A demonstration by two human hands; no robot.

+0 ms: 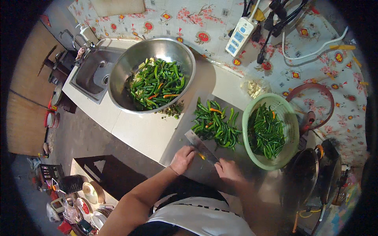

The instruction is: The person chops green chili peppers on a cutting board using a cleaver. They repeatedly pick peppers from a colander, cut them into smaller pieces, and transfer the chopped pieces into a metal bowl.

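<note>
My right hand (229, 170) grips a broad-bladed kitchen knife (198, 142), its handle mostly hidden in the fingers. The blade slants up and left over a grey cutting board (177, 145). My left hand (182, 159) is curled at the board's near left part, close to the blade. An orange-yellow chili pepper (201, 155) shows just right of its fingertips; whether the fingers touch it is unclear. Beyond the knife lies a heap of green chilies (217, 124) with a few orange ones among them. A pale green plastic colander (247, 138) holding more green chilies stands to the right.
A large steel bowl (150, 47) of chilies stands left of the board, with cut stem ends (174, 109) beside it. Further left is a sink (91, 73). Peeled garlic (254, 88) sits in a bag behind the colander. A power strip (240, 37) hangs on the wall; pans (304, 174) stand right.
</note>
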